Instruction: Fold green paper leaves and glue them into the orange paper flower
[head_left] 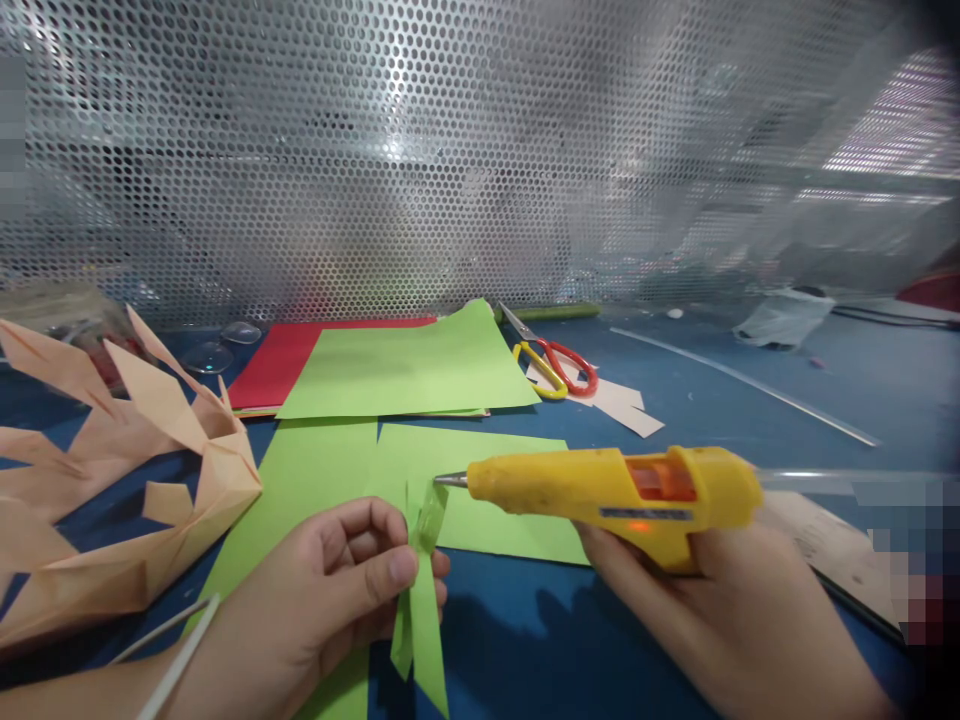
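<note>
Left hand (341,585) pinches green strip (420,600); right hand (739,610) levels glue gun (615,492).

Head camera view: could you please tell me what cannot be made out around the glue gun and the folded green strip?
- Glue gun: its trigger and grip are covered by the right hand.
- Folded green strip: the pinched part is hidden by the left hand; its lower tip meets the bottom edge.
- Nozzle tip: too small to show any glue.
- Paper at far right: partly pixelated.
- Peach folded paper piece: cut off by the left edge.

Head cam; fwd-down; close on bench
</note>
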